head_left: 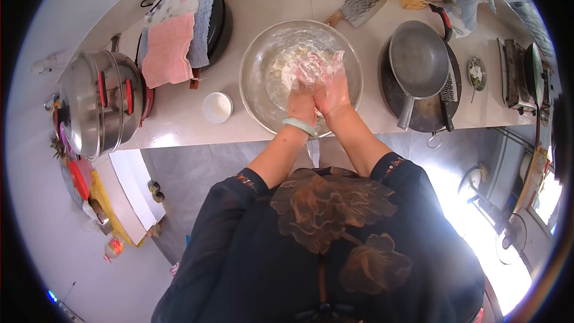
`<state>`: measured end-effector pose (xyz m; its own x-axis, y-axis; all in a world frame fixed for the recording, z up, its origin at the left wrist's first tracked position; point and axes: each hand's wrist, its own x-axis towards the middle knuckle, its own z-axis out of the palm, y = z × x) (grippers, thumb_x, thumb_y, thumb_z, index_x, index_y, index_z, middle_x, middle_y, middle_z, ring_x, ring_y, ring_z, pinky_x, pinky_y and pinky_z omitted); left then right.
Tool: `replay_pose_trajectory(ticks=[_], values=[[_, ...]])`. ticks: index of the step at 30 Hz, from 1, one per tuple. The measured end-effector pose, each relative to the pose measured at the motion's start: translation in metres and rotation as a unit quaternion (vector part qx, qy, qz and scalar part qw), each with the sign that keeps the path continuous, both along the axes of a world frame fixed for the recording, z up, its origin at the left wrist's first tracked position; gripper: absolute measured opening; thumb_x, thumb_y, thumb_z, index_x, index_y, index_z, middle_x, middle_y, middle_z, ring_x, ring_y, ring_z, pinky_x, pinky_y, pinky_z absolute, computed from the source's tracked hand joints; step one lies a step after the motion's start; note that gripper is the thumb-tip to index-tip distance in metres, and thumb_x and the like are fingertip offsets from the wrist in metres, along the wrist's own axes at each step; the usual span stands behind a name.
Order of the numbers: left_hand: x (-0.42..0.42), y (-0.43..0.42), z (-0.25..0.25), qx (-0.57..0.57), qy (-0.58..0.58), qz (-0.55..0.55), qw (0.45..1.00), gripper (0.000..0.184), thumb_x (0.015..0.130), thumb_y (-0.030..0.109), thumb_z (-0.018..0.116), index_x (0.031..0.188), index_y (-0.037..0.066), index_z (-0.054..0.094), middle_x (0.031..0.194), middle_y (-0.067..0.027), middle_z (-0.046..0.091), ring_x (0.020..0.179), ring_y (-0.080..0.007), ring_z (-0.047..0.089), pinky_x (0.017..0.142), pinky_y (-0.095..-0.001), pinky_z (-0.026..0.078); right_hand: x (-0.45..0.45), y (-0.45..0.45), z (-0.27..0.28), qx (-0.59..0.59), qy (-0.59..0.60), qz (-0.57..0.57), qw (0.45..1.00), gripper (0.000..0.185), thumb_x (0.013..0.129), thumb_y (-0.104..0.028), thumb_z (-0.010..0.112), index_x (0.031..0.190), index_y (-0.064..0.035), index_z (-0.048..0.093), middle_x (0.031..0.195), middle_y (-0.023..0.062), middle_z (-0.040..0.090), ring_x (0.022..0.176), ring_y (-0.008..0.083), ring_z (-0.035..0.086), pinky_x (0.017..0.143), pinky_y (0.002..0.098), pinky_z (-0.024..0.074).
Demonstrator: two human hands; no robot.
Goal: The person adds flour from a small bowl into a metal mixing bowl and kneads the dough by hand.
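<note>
A wide metal bowl point(256, 72) stands near the counter's front edge, with pale floury dough point(287, 60) inside it. Both hands are in the bowl, side by side and touching, coated with flour and bits of dough. My left hand point(302, 98), below a pale bangle point(300, 125) on the wrist, has its fingers in the dough, where they are hard to make out. Beside it, my right hand point(332, 88) is also in the dough, its fingers bent and partly hidden by flour. Whether either hand grips a lump cannot be told.
Left of the bowl are a small white cup point(217, 107), a pink cloth point(169, 51) and a steel steamer pot point(89, 101). A cleaver point(362, 6) lies behind. To the right are a grey pan point(418, 57), a knife point(448, 98), a small dish point(476, 72) and a stove point(513, 78).
</note>
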<state>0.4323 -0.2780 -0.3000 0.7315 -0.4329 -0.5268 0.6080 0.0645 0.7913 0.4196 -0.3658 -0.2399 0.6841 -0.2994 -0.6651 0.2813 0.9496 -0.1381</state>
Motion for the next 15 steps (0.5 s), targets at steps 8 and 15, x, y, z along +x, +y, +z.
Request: replay_pose_trajectory(ticks=[8, 15], values=[[0.024, 0.003, 0.006, 0.187, -0.061, -0.106, 0.975, 0.025, 0.091, 0.012, 0.050, 0.102, -0.008, 0.061, 0.079, -0.0159, 0.065, 0.074, -0.0229, 0.063, 0.065, -0.0354, 0.047, -0.004, 0.009, 0.000, -0.034, -0.039, -0.007, 0.999, 0.064, 0.097, -0.055, 0.038, 0.137, -0.0047, 0.039, 0.135, 0.0117, 0.045, 0.123, 0.0312, 0.045, 0.107, 0.0452, 0.0340], [0.062, 0.010, -0.021, 0.220, -0.118, -0.191, 0.949, 0.027, 0.093, 0.017, 0.050, 0.096, -0.007, 0.063, 0.068, -0.0205, 0.061, 0.069, -0.0242, 0.062, 0.064, -0.0351, 0.047, -0.014, 0.023, 0.017, -0.037, -0.056, -0.013, 0.998, 0.062, 0.097, -0.056, 0.036, 0.138, -0.0097, 0.040, 0.139, 0.0100, 0.042, 0.130, 0.0303, 0.037, 0.112, 0.0451, 0.0271]])
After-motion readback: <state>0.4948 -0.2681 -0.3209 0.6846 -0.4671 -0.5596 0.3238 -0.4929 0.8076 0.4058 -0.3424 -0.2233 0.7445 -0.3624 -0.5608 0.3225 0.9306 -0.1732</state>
